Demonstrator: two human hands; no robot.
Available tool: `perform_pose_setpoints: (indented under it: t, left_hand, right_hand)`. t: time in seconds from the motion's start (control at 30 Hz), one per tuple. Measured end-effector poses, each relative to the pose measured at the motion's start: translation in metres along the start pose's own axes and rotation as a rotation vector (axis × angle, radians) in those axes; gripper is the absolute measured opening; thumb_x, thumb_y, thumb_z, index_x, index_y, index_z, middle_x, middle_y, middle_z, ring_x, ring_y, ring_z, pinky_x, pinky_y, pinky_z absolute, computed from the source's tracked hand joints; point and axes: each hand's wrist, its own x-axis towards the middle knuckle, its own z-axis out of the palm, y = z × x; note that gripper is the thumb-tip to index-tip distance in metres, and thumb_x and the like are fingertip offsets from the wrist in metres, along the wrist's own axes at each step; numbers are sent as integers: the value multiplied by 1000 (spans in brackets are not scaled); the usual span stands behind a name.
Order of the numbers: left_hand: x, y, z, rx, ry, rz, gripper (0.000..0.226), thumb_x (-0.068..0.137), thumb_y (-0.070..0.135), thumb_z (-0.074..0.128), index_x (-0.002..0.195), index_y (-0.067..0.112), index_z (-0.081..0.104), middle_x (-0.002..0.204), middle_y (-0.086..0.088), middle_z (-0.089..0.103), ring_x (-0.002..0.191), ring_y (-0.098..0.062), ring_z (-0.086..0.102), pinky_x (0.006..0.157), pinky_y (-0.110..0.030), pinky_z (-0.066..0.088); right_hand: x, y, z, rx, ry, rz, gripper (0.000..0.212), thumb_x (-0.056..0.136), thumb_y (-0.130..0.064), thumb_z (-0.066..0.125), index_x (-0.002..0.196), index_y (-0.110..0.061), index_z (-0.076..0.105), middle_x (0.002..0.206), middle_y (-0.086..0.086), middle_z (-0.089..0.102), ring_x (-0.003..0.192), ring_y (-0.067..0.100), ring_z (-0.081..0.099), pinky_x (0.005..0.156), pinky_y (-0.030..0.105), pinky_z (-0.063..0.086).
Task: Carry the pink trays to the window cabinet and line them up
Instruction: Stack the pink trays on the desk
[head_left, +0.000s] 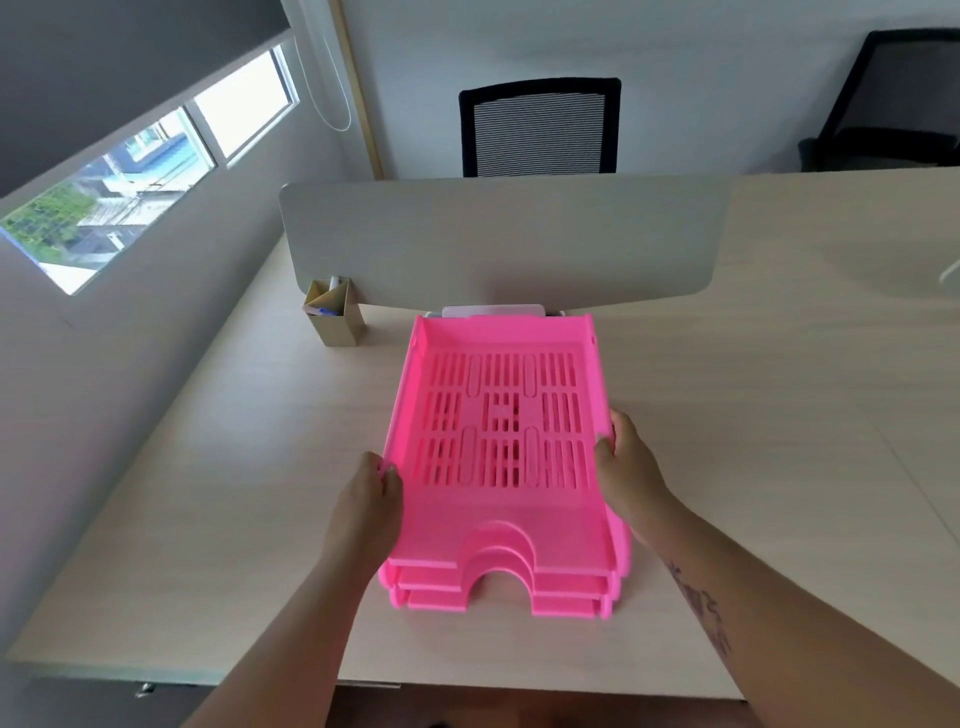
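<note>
While the trays (501, 467) sit stacked on the counter (753, 415) | left hand (366, 501) grips stack's left wall | right hand (631, 467) grips right wall | divider (498, 239) behind | pen box (335, 314) left

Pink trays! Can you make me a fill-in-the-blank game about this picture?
1. The trays are the colour ____.
2. The stack holds ____ trays.
3. The left hand and right hand grip the stack's ____.
4. The pen holder stands to the ____ of the trays.

Missing words: pink; three; sides; left
</note>
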Motion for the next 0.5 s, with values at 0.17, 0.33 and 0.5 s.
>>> perform_pose_setpoints:
  t: [0.17,0.33,0.5]
  left_hand:
    - [0,-2,-3,-164,-55,4,20,102,28,37,96,16,52,82,-2,62,72,-21,62,52,-30,44]
    - [-13,-16,-4,-421,-149,-29,15,97,27,49,110,24,57,91,0,70,79,-15,69,56,-29,54]
    - [-37,-42,4,-586,-240,-84,25,92,29,51,115,22,60,99,-5,73,91,-23,70,66,-32,58]
  right_hand:
    - [0,-1,2,26,8,20,48,104,-21,27,151,-14,26,137,15,55,92,30,65,70,34,54]
    - [-14,3,3,111,-22,69,45,100,-21,39,144,-19,38,107,2,65,79,16,66,58,30,55]
    - [-48,20,10,231,114,92,30,93,-19,45,120,-25,59,82,-4,66,64,10,61,45,18,44]
